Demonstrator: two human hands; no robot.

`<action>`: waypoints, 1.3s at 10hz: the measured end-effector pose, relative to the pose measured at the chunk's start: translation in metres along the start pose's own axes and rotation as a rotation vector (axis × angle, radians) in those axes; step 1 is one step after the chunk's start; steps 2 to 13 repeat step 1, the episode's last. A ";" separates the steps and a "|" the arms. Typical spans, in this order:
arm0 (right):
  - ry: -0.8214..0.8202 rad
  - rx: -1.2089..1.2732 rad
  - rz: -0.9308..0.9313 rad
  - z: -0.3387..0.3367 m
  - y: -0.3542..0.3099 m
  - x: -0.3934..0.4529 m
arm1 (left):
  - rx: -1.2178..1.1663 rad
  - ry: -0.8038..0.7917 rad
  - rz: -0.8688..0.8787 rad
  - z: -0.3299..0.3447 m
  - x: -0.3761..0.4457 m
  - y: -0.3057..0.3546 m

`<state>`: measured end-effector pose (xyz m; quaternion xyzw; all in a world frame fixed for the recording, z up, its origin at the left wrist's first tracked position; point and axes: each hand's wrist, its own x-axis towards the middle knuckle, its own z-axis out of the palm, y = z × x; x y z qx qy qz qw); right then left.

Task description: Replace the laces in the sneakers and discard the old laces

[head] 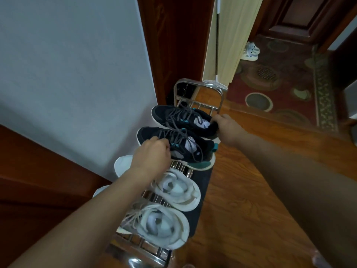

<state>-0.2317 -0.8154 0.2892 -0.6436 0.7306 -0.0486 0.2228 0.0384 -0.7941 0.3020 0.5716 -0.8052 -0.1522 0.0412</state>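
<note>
On the rack (220,101): I saw two black sneakers (179,117) far, two white near.
Left hand (152,153): gripped the nearer black sneaker's laces (179,138).
Right hand (226,128): held the farther sneaker's heel.

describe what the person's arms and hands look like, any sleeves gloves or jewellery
Both arms are bare as far up as the picture shows: no sleeves in view. The left hand and the right hand wear no gloves, and no watch, bracelet or ring shows on either wrist or on the fingers that can be seen.
</note>
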 end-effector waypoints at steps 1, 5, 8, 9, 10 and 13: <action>-0.029 0.065 0.109 -0.007 -0.010 -0.014 | 0.006 -0.024 -0.034 -0.010 -0.004 0.010; -0.029 0.065 0.109 -0.007 -0.010 -0.014 | 0.006 -0.024 -0.034 -0.010 -0.004 0.010; -0.029 0.065 0.109 -0.007 -0.010 -0.014 | 0.006 -0.024 -0.034 -0.010 -0.004 0.010; -0.029 0.065 0.109 -0.007 -0.010 -0.014 | 0.006 -0.024 -0.034 -0.010 -0.004 0.010; -0.029 0.065 0.109 -0.007 -0.010 -0.014 | 0.006 -0.024 -0.034 -0.010 -0.004 0.010; -0.029 0.065 0.109 -0.007 -0.010 -0.014 | 0.006 -0.024 -0.034 -0.010 -0.004 0.010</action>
